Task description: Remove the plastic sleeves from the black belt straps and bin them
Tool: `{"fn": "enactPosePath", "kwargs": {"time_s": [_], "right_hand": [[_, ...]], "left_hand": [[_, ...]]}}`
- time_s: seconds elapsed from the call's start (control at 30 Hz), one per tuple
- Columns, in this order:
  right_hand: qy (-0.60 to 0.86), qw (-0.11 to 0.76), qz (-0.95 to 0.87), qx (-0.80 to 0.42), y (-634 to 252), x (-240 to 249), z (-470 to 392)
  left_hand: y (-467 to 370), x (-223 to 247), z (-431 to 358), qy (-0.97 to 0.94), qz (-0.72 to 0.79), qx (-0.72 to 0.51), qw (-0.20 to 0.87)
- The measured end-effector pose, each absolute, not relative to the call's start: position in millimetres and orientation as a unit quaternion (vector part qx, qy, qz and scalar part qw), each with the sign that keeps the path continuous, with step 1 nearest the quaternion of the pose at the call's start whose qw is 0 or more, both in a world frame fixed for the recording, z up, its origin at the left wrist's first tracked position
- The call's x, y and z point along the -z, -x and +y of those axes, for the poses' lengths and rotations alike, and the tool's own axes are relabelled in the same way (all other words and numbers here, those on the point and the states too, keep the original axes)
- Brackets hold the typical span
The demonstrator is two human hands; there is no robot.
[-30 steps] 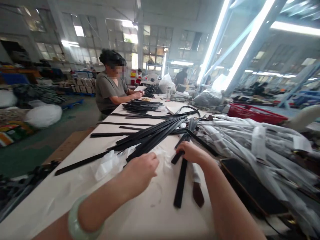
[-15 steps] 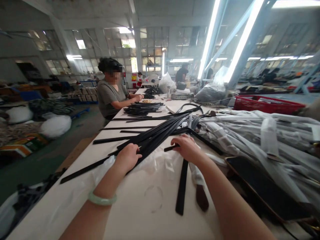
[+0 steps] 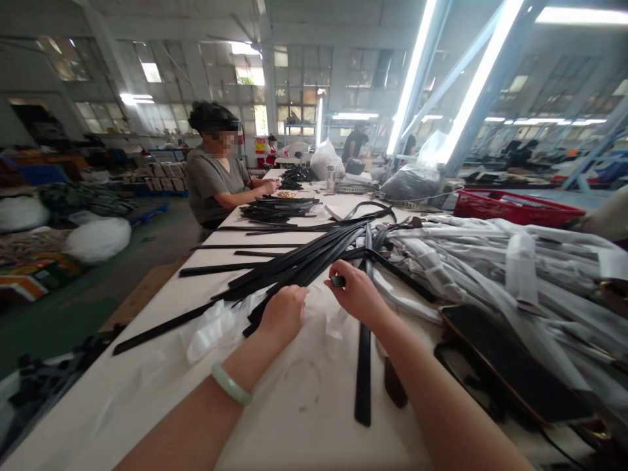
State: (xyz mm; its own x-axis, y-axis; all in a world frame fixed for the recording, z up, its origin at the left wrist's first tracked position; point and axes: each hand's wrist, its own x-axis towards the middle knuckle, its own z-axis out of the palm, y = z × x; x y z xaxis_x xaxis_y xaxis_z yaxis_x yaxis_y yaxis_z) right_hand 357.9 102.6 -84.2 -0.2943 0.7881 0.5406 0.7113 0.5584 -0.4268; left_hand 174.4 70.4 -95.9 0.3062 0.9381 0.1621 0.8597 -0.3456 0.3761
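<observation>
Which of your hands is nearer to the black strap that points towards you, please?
Right. The right hand overlaps the black strap in this view, while the left hand is off to its left, by the near ends of the strap bundle.

Your left forearm (image 3: 191,412) reaches up from the lower left and your right forearm (image 3: 436,392) from the lower right, the two slanting inward so that your hands face each other, near but apart. Your left hand (image 3: 284,313) is turned with its back toward you, fingers bent and bunched, their tips partly hidden from you. Your right hand (image 3: 352,291) points up and to the left, its index finger curled toward the thumb in a pinch.
</observation>
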Motion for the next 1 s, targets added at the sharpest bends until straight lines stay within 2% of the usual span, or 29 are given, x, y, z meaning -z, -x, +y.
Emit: {"fn": "enactPosePath", "kwargs": {"time_s": [0.1, 0.2, 0.37, 0.7, 0.83, 1.0], "right_hand": [[0.472, 0.257, -0.84, -0.072, -358, 93, 105], [0.441, 0.211, -0.865, -0.113, -356, 101, 106], [0.402, 0.253, -0.868, -0.142, -344, 105, 100], [0.523, 0.381, -0.762, -0.029, -367, 100, 123], [0.488, 0.325, -0.808, -0.058, -368, 104, 122], [0.422, 0.262, -0.86, -0.115, -352, 112, 112]], "left_hand": [[-165, 94, 75, -0.782, 0.574, -0.228, 0.09], [-159, 93, 76, -0.765, 0.581, -0.266, 0.079], [-159, 97, 79, -0.73, 0.597, -0.321, 0.081], [-148, 99, 87, -0.667, 0.589, -0.435, 0.14], [-137, 90, 90, -0.611, 0.59, -0.502, 0.165], [-131, 87, 93, -0.543, 0.569, -0.565, 0.249]]}}
